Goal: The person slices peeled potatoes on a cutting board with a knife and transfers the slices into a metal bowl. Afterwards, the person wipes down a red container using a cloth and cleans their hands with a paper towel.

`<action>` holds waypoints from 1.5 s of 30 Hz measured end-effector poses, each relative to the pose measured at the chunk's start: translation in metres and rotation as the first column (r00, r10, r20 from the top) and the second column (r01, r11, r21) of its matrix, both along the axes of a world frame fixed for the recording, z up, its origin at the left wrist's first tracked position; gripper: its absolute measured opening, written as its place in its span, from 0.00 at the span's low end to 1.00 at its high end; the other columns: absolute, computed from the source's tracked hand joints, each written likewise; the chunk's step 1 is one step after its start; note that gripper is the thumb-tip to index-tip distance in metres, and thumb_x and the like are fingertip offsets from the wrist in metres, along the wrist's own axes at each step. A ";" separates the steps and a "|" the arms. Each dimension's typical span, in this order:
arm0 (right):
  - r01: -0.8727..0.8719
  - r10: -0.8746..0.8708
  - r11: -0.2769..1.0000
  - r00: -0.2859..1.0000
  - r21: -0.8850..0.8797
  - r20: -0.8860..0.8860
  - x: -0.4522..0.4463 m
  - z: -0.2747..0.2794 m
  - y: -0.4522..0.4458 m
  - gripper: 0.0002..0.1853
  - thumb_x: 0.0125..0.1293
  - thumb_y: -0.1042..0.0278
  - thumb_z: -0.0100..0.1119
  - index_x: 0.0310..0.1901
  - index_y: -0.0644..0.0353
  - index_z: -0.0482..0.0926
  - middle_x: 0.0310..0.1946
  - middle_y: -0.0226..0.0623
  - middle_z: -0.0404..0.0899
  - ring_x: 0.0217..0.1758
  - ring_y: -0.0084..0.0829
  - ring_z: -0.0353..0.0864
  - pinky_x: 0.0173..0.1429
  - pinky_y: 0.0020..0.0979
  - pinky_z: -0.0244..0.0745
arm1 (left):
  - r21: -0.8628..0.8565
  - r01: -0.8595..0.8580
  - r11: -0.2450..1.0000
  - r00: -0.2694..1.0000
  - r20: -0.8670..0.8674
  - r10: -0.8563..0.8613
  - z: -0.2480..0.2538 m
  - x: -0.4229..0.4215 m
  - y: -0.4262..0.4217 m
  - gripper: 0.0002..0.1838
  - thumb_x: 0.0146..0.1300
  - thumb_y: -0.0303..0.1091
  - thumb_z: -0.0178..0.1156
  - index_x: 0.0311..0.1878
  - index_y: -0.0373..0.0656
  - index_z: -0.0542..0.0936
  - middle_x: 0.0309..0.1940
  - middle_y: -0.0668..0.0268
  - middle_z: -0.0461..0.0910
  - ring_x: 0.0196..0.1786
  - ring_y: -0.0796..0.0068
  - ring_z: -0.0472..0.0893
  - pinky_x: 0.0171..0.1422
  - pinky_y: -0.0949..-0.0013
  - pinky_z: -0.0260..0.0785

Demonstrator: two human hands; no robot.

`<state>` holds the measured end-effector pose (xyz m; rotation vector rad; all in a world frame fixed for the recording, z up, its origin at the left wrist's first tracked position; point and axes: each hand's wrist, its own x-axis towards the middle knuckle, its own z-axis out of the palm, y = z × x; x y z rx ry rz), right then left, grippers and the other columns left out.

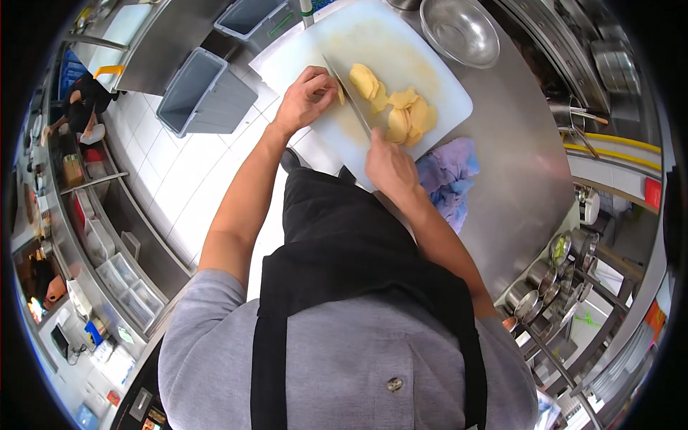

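A knife (349, 97) lies across the white cutting board (430, 61), its handle wrapped in my right hand (390, 166). Just left of the blade, my left hand (308, 99) has its fingers pinched on a small yellow piece (340, 94) beside the blade. To the right of the knife are thin yellow slices, some in an overlapping row (364, 81) and others in a loose pile (412, 118). The fingertips of my left hand are partly hidden.
A metal colander (459, 30) stands beyond the board's right corner. A crumpled blue and purple cloth (449, 179) lies by the board on the steel counter (512, 143). Grey bins (204, 97) stand at the left. Another person (82, 107) is at the far left.
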<state>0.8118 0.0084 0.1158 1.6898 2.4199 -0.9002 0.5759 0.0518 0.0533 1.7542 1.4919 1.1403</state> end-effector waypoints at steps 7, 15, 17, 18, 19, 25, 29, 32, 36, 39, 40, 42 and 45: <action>-0.034 0.034 0.999 0.999 0.023 -0.006 0.002 0.012 -0.003 0.14 0.70 0.72 0.47 0.53 0.70 0.69 0.33 0.66 0.84 0.41 0.65 0.85 0.48 0.60 0.79 | 0.108 0.062 0.992 0.985 -0.164 -0.044 -0.007 -0.009 0.007 0.08 0.66 0.27 0.66 0.48 0.45 0.85 0.52 0.60 0.78 0.55 0.57 0.81 0.61 0.60 0.77; -0.065 0.069 0.996 0.995 -0.053 0.066 0.014 0.048 -0.017 0.16 0.68 0.75 0.50 0.56 0.73 0.69 0.35 0.65 0.85 0.41 0.62 0.88 0.47 0.55 0.83 | 0.151 0.062 0.987 0.986 -0.165 -0.037 -0.007 -0.006 0.005 0.10 0.65 0.26 0.66 0.49 0.44 0.84 0.51 0.58 0.77 0.51 0.55 0.82 0.57 0.59 0.78; -0.061 0.066 0.995 0.995 -0.075 0.068 0.011 0.044 -0.014 0.17 0.68 0.75 0.50 0.56 0.73 0.69 0.35 0.66 0.85 0.41 0.62 0.88 0.47 0.55 0.83 | 0.147 0.055 0.988 0.986 -0.166 -0.030 -0.006 -0.005 0.005 0.10 0.65 0.26 0.66 0.49 0.45 0.84 0.51 0.59 0.77 0.51 0.55 0.82 0.57 0.59 0.79; -0.054 0.056 0.997 0.997 -0.052 0.057 0.006 0.036 -0.007 0.18 0.68 0.75 0.49 0.57 0.73 0.69 0.36 0.67 0.85 0.42 0.62 0.88 0.48 0.56 0.83 | 0.147 0.048 0.988 0.986 -0.167 -0.023 -0.006 -0.005 0.005 0.10 0.65 0.26 0.66 0.49 0.45 0.84 0.51 0.59 0.77 0.51 0.55 0.82 0.57 0.59 0.79; -0.045 0.047 0.999 0.998 -0.027 0.046 0.000 0.027 0.000 0.18 0.68 0.75 0.49 0.58 0.73 0.69 0.36 0.67 0.85 0.42 0.62 0.88 0.48 0.56 0.83 | 0.143 0.048 0.989 0.986 -0.166 -0.024 -0.006 -0.005 0.006 0.10 0.65 0.26 0.66 0.49 0.45 0.84 0.51 0.59 0.77 0.51 0.55 0.82 0.57 0.59 0.79; -0.041 0.041 0.999 0.999 -0.014 0.005 -0.017 0.009 0.015 0.15 0.72 0.71 0.46 0.56 0.70 0.69 0.35 0.67 0.84 0.43 0.66 0.85 0.50 0.61 0.78 | 0.170 0.058 0.984 0.986 -0.164 -0.029 -0.007 -0.006 0.003 0.10 0.64 0.24 0.65 0.48 0.42 0.84 0.49 0.58 0.78 0.50 0.59 0.82 0.55 0.62 0.77; -0.066 0.068 0.998 0.995 -0.021 0.078 -0.002 0.047 -0.003 0.15 0.70 0.74 0.49 0.55 0.70 0.68 0.35 0.64 0.85 0.42 0.62 0.88 0.48 0.57 0.82 | 0.141 0.043 0.989 0.986 -0.164 -0.020 -0.005 -0.005 0.004 0.11 0.65 0.24 0.65 0.49 0.44 0.85 0.49 0.59 0.78 0.50 0.60 0.82 0.55 0.63 0.78; -0.061 0.069 0.995 0.992 -0.077 0.106 0.004 0.054 -0.009 0.14 0.70 0.75 0.50 0.54 0.69 0.68 0.35 0.63 0.86 0.42 0.62 0.88 0.48 0.57 0.82 | 0.154 0.041 0.987 0.986 -0.167 -0.015 -0.007 -0.004 0.005 0.10 0.64 0.24 0.66 0.49 0.44 0.84 0.48 0.60 0.78 0.50 0.60 0.82 0.55 0.63 0.78; -0.071 0.071 0.997 0.996 -0.013 0.054 -0.013 0.010 0.014 0.14 0.69 0.75 0.50 0.54 0.69 0.70 0.35 0.64 0.85 0.42 0.63 0.87 0.48 0.57 0.82 | 0.163 0.044 0.986 0.986 -0.167 -0.016 -0.005 -0.004 0.004 0.10 0.64 0.24 0.66 0.48 0.44 0.84 0.49 0.60 0.79 0.50 0.60 0.83 0.55 0.62 0.79; -0.059 0.059 0.997 0.998 0.055 -0.002 -0.027 -0.005 0.024 0.13 0.70 0.74 0.49 0.53 0.70 0.71 0.35 0.63 0.86 0.43 0.63 0.87 0.49 0.58 0.82 | 0.144 0.033 0.989 0.986 -0.167 -0.009 -0.007 -0.004 0.003 0.10 0.64 0.23 0.66 0.48 0.44 0.84 0.49 0.60 0.79 0.50 0.60 0.83 0.55 0.62 0.79; -0.045 0.047 0.995 0.999 0.085 -0.021 -0.029 -0.005 0.026 0.13 0.70 0.74 0.49 0.53 0.70 0.71 0.35 0.63 0.86 0.43 0.63 0.87 0.49 0.58 0.81 | 0.148 0.030 0.989 0.986 -0.168 -0.005 -0.006 -0.005 0.004 0.10 0.64 0.23 0.66 0.48 0.44 0.84 0.49 0.60 0.79 0.50 0.60 0.83 0.55 0.62 0.79; -0.054 0.055 0.996 0.998 0.066 -0.014 -0.024 0.007 0.022 0.13 0.70 0.74 0.48 0.53 0.70 0.71 0.36 0.64 0.86 0.43 0.63 0.87 0.49 0.58 0.81 | 0.134 0.033 0.990 0.989 -0.145 -0.013 -0.005 -0.004 0.002 0.10 0.64 0.24 0.66 0.48 0.44 0.85 0.50 0.60 0.79 0.50 0.60 0.83 0.55 0.62 0.79; -0.062 0.062 0.998 0.997 0.001 0.047 -0.011 0.045 0.006 0.14 0.70 0.74 0.48 0.54 0.69 0.70 0.36 0.64 0.86 0.43 0.63 0.87 0.49 0.58 0.81 | 0.159 0.020 0.987 0.992 -0.128 0.001 -0.012 -0.005 0.003 0.09 0.66 0.28 0.67 0.49 0.46 0.85 0.51 0.61 0.79 0.48 0.58 0.85 0.53 0.61 0.80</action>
